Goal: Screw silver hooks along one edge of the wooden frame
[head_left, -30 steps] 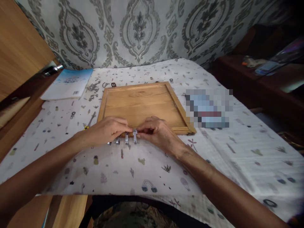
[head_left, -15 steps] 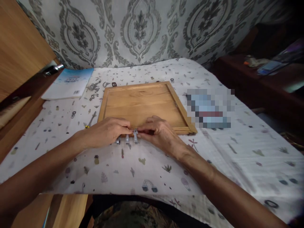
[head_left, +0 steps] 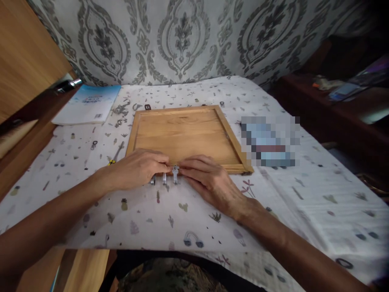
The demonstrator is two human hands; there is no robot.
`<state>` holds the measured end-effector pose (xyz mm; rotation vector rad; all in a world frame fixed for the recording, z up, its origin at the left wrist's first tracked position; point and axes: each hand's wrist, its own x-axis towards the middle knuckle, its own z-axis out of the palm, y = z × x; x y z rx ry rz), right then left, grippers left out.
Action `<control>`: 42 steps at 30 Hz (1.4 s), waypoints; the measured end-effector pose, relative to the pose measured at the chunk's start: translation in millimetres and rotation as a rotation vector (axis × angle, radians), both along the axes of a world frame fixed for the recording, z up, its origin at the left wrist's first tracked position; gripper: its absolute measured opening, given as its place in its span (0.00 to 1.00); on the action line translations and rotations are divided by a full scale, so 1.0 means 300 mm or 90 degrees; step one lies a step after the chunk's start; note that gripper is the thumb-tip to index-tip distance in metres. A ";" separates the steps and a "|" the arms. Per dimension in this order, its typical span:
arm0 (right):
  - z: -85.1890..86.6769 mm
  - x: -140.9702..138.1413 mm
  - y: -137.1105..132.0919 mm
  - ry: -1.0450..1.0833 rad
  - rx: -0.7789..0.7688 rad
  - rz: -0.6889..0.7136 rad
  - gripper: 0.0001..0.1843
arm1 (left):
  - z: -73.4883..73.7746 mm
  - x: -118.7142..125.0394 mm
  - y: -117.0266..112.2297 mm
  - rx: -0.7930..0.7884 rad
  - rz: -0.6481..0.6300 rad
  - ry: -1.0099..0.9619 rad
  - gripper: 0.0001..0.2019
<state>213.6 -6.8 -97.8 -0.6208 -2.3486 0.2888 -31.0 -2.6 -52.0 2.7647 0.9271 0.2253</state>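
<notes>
A shallow-framed wooden panel (head_left: 182, 138) lies on the patterned cloth in front of me. Along its near edge sit three small silver metal hooks. The rightmost metal hook (head_left: 175, 175) is between my hands, its rounded top against the frame. From the left, my left hand (head_left: 136, 168) pinches at that top with thumb and forefinger. My right hand (head_left: 209, 174) comes from the other side, fingers together, tips at the same hook; its thumb is mostly hidden. The middle hook (head_left: 164, 178) and the left hook (head_left: 152, 180) stick out below my left fingers, partly covered.
A yellow-and-black-handled screwdriver (head_left: 115, 156) lies left of the panel. A blue-and-white book (head_left: 88, 105) rests at the back left. Right of the panel is a pixelated, blurred item (head_left: 269, 142). A patterned curtain (head_left: 182, 40) hangs behind the table.
My right hand's fingers have straightened and lie flatter beside the hook, where they were bent in a pinch. My left hand stays about the same. The view has shifted slightly.
</notes>
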 end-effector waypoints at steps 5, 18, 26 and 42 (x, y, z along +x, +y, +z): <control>-0.022 -0.005 0.000 0.006 0.033 0.015 0.12 | -0.011 -0.005 0.002 -0.002 0.003 0.000 0.17; -0.013 -0.005 0.011 -0.038 0.117 0.023 0.10 | -0.014 0.002 -0.004 -0.036 0.040 -0.042 0.18; -0.009 -0.003 0.010 -0.045 0.107 0.016 0.11 | 0.014 0.074 0.004 -0.059 0.166 -0.089 0.06; -0.009 0.002 0.015 -0.045 0.031 0.027 0.14 | 0.005 0.089 0.032 -0.090 0.099 -0.060 0.08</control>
